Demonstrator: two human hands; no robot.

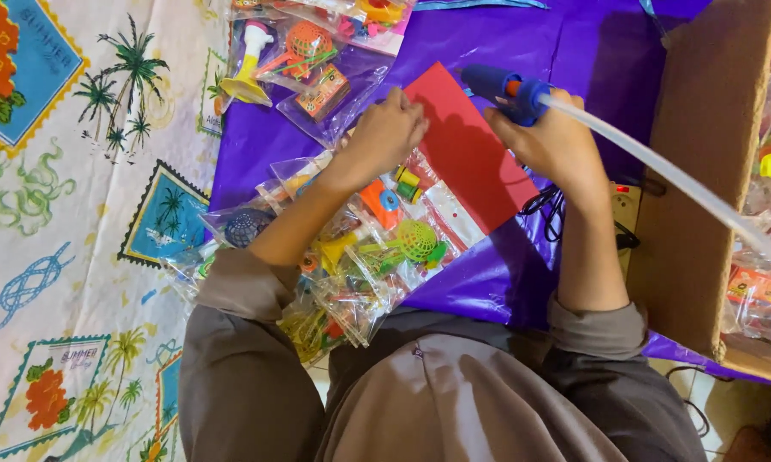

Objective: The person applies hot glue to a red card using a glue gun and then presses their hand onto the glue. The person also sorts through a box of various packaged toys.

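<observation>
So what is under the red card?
The red card lies on purple sheeting, its lower edge overlapping clear toy packets. Whatever sits beneath its middle is covered.

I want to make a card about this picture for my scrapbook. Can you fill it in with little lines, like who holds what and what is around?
Left hand: presses the edge of the red card
Right hand: grips the blue glue gun, clear glue stick trailing out the back
Under the card: purple sheet
By the left arm: clear toy bags
Right side: cardboard box
Left side: patterned cloth with palm trees
</observation>
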